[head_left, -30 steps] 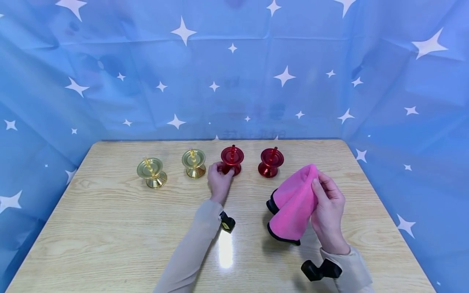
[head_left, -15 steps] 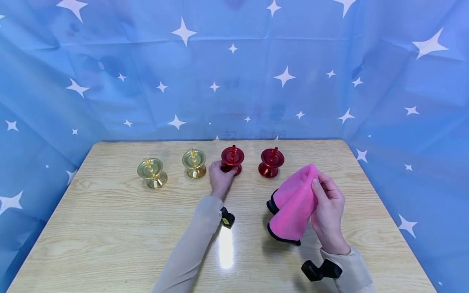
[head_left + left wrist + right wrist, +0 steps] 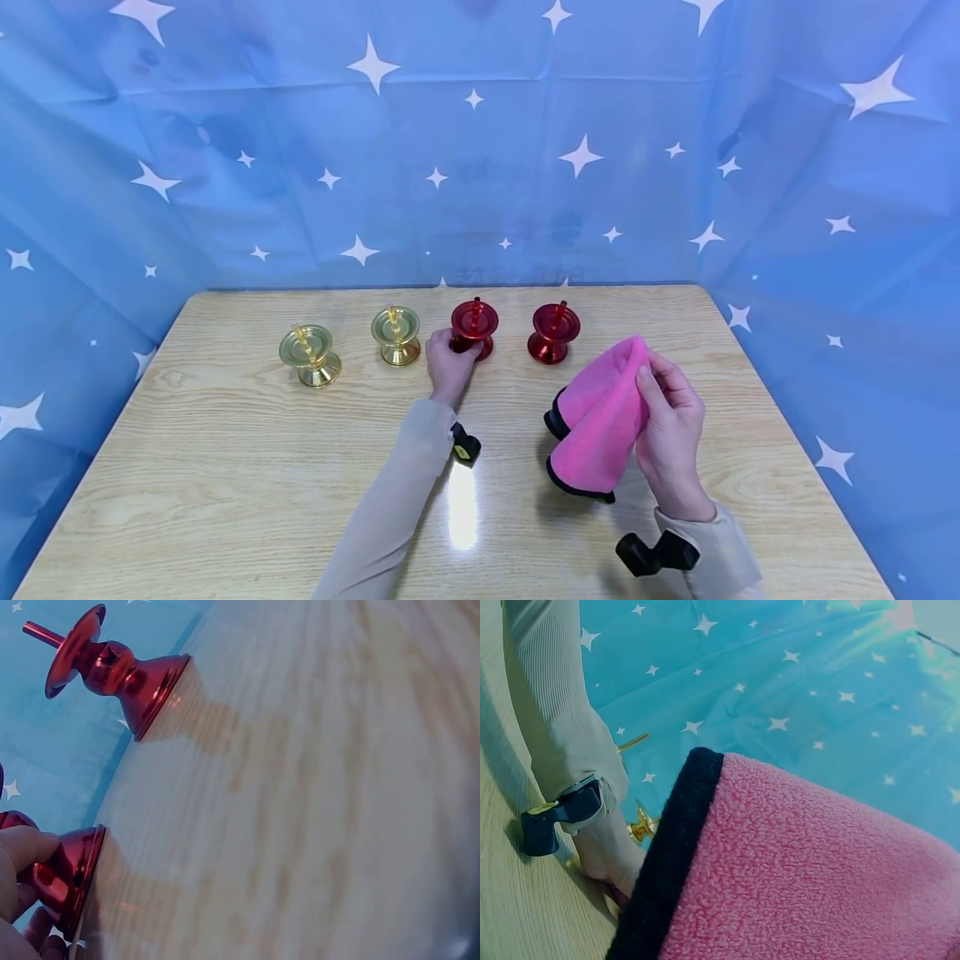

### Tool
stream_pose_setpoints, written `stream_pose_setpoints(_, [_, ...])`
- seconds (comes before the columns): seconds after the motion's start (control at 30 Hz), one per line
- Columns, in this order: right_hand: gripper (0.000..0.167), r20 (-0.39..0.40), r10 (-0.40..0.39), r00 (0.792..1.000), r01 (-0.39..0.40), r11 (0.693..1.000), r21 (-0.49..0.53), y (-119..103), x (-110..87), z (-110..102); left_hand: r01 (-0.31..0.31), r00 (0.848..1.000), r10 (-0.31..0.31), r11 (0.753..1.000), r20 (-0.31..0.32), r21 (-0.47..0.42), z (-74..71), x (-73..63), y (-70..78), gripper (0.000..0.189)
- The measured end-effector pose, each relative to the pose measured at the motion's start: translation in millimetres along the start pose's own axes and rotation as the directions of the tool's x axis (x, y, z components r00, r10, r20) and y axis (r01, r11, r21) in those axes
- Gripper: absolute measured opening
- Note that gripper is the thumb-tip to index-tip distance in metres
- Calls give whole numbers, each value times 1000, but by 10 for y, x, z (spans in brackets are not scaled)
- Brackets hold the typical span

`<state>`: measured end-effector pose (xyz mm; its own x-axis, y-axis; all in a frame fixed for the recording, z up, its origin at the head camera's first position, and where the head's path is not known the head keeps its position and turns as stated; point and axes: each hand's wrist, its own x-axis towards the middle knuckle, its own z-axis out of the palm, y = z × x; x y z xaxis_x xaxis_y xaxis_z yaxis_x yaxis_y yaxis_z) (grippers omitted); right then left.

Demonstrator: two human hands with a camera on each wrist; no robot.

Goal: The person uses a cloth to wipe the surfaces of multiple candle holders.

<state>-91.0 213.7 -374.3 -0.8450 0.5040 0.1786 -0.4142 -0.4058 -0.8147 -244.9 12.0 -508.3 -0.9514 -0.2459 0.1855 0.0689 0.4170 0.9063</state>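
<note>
While the left hand (image 3: 450, 367) curls its fingers round the lower part of one red holder (image 3: 475, 319) on the table (image 3: 225, 467), I see the right hand (image 3: 671, 442) pinching a pink cloth (image 3: 600, 425), hanging near the second red holder (image 3: 555, 325); two gold holders (image 3: 396, 327) stand farther left.

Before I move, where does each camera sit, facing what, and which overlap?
Head: worn on the head, facing forward and down at the pale wooden table; left hand and right hand show.
Left wrist: worn there, facing two shiny red pedestal stands; left fingers show.
Right wrist: worn there, facing a pink fleecy cloth; left hand and beige sleeve show.
Shared: head and left wrist show both red stands.
</note>
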Motion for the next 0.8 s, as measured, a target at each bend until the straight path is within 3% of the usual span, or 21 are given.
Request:
stream_pose_setpoints(0.13, [17, -2, 1, 1000, -1, 1000, 6, -1, 1, 3, -14, 1000, 14, 1000, -18, -10, -2, -3, -3, 30])
stream_pose_setpoints(0.33, [17, -8, 1, 1000, -1, 1000, 0, 11, 5, -8, -26, 1000, 26, 999, 4, -39, -11, -11, -8, 28])
stream_pose_setpoints(0.6, [17, -7, 15, 1000, -15, 1000, -20, 9, 0, 6, 46, 996, -38, 993, 77, -106, -41, -21, 11, 29])
stream_pose_setpoints(0.8, [17, -13, 34, 999, -35, 999, -31, 39, 16, 22, 81, 995, -71, 987, 76, -137, -94, -19, 31, 29])
